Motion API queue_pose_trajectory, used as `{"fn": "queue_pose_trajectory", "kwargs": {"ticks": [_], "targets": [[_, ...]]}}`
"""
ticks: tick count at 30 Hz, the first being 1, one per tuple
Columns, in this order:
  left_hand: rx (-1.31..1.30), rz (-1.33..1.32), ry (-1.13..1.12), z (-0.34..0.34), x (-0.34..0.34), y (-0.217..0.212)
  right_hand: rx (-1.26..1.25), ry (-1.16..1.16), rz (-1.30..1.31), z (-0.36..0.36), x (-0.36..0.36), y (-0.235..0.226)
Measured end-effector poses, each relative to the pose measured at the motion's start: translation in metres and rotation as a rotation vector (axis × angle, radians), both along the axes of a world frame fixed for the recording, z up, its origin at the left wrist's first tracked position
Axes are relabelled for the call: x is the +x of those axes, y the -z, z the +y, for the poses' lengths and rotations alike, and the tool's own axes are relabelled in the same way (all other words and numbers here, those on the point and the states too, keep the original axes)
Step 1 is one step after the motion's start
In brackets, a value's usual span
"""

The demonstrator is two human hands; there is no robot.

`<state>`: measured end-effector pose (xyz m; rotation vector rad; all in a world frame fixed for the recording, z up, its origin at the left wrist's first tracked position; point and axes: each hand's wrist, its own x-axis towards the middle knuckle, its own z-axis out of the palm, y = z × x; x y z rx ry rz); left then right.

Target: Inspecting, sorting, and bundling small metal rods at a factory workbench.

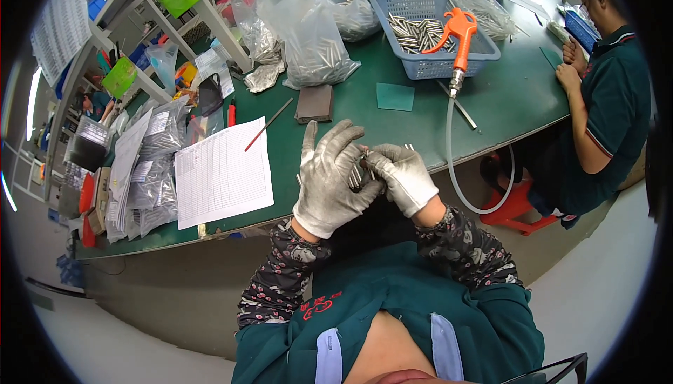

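Both my hands wear grey-white work gloves and meet at the front edge of the green table. My left hand (328, 182) is palm down, its upper fingers stretched and its thumb bent in. Several thin silver metal pins (355, 176) show between its thumb and fingers, and more ends poke out by its outer side. Touching it, my right hand (405, 179) has its thumb and fingers pinched together at the pins. A few pin ends stick out past its far side. The glove fingers hide how many pins each hand grips.
Beyond my hands lie a brown block (314, 103) and a teal sheet (395, 96). A blue basket (420, 70) holds pins, with an orange air gun (460, 33) across it. Left are a printed form (224, 173), a thin red rod (268, 125) and bagged parts (319, 54). A co-worker (596, 103) sits right.
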<state>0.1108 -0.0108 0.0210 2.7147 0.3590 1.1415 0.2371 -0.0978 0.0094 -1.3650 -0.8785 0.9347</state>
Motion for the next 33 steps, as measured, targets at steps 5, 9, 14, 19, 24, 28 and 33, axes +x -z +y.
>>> {"fn": "queue_pose_trajectory", "kwargs": {"ticks": [5,9,14,19,24,28,33], "targets": [[0.006,-0.013,0.017,0.002,-0.003,0.001,-0.041,-0.09,0.136,-0.003,0.006,0.0],[0.009,-0.052,0.037,0.004,-0.005,0.004,-0.016,-0.108,0.159,-0.002,0.006,0.005],[-0.007,-0.061,0.04,0.008,-0.006,0.012,-0.005,-0.135,0.14,-0.003,0.007,0.007],[-0.029,-0.063,0.033,0.01,-0.007,0.017,-0.043,-0.115,0.143,-0.005,0.002,-0.001],[-0.167,-0.067,0.064,0.01,-0.008,0.019,-0.026,-0.118,0.145,-0.005,0.004,0.0],[-0.202,-0.033,0.101,0.017,-0.014,0.016,-0.078,-0.127,0.137,-0.002,0.007,-0.003],[-0.492,-0.078,0.195,0.032,-0.029,0.009,-0.172,-0.291,0.089,0.009,0.012,-0.017]]}}
